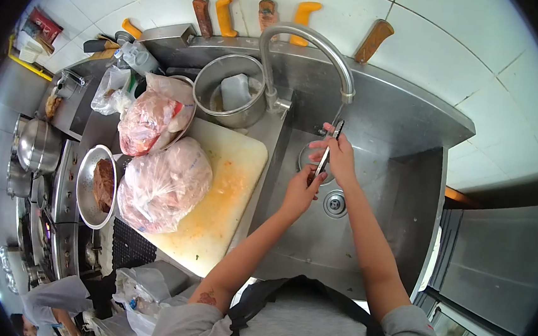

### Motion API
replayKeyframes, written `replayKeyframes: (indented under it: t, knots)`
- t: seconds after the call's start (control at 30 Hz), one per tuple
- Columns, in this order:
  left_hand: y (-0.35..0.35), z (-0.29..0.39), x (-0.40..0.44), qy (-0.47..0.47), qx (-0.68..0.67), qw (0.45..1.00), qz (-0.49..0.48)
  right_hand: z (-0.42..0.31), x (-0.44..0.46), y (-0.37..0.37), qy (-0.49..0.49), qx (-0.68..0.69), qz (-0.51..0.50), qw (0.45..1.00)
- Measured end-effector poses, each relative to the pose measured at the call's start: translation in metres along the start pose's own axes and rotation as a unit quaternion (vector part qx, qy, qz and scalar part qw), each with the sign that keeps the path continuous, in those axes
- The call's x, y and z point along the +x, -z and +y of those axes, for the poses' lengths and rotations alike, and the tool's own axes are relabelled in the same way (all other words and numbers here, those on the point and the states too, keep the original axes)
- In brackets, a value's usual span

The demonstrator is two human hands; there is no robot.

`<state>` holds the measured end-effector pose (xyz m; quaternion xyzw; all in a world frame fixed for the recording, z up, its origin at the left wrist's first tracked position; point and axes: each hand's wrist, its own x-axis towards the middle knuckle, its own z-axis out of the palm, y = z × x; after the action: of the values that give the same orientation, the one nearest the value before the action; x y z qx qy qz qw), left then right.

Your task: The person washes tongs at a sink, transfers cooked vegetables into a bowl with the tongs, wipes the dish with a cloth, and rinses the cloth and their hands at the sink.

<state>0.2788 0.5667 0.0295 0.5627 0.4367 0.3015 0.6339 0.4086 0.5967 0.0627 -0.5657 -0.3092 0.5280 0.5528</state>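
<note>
Steel sink [408,204]: a narrow utensil [325,158] is grasped beneath the faucet [348,91] by fingers of left hand [299,190] and right hand [341,161]; pale block [236,92] contained in pot [238,119], brown piece [102,186] in bowl [85,182].

You have two hands [343,161], one slim tool [323,161], one sink [405,198], one drain [336,203] and one tap [317,36]. Left of these, you can count one cutting board [244,166], two large bags of meat [163,185], one deep pot [248,116] and one shallow bowl [84,194]. Along the wall you see three brown handles [374,42] and three yellow handles [226,17].
</note>
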Motion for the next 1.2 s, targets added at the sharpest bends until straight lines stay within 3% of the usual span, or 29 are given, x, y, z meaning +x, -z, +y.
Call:
replayKeyframes:
  t: [0.1, 0.2, 0.3, 0.4, 0.5, 0.6, 0.7, 0.8, 1.0, 1.03, 1.13, 1.2]
  knots:
    - [-0.002, -0.004, -0.005, -0.012, 0.030, 0.999, 0.004, -0.002, -0.002, 0.002, -0.008, -0.005, -0.070, 0.998]
    - [-0.002, 0.002, -0.007, 0.007, -0.104, 0.995, -0.001, -0.015, -0.003, -0.004, -0.026, 0.107, -0.100, 0.989]
    - [0.009, 0.021, -0.011, 0.145, -0.197, 0.969, -0.036, -0.020, 0.003, 0.006, -0.051, 0.174, -0.190, 0.965]
    - [0.014, 0.020, -0.012, 0.149, -0.245, 0.956, -0.064, -0.025, 0.002, 0.006, -0.036, 0.163, -0.227, 0.959]
    - [0.017, 0.019, -0.010, 0.153, -0.297, 0.939, -0.085, -0.032, 0.003, 0.003, -0.075, 0.254, -0.253, 0.931]
    - [0.014, 0.022, -0.012, 0.150, -0.248, 0.954, -0.073, -0.024, 0.006, 0.003, -0.020, 0.288, -0.177, 0.941]
    - [0.012, 0.023, -0.016, 0.172, -0.290, 0.936, -0.102, -0.014, 0.014, 0.009, 0.009, 0.225, -0.096, 0.969]
    - [0.010, 0.023, -0.019, 0.182, -0.306, 0.923, -0.147, -0.014, 0.012, 0.007, 0.022, 0.109, -0.078, 0.991]
    - [0.005, 0.029, -0.018, 0.203, -0.367, 0.889, -0.185, 0.000, 0.032, 0.009, 0.089, 0.030, 0.042, 0.995]
    - [0.006, 0.030, -0.018, 0.202, -0.376, 0.884, -0.191, -0.005, 0.029, 0.012, 0.072, -0.043, 0.058, 0.995]
    - [0.007, 0.029, -0.014, 0.196, -0.410, 0.867, -0.202, -0.015, 0.027, 0.005, 0.160, -0.043, 0.136, 0.977]
    - [0.007, 0.026, -0.009, 0.194, -0.445, 0.850, -0.204, -0.025, 0.020, 0.007, 0.127, 0.041, 0.097, 0.986]
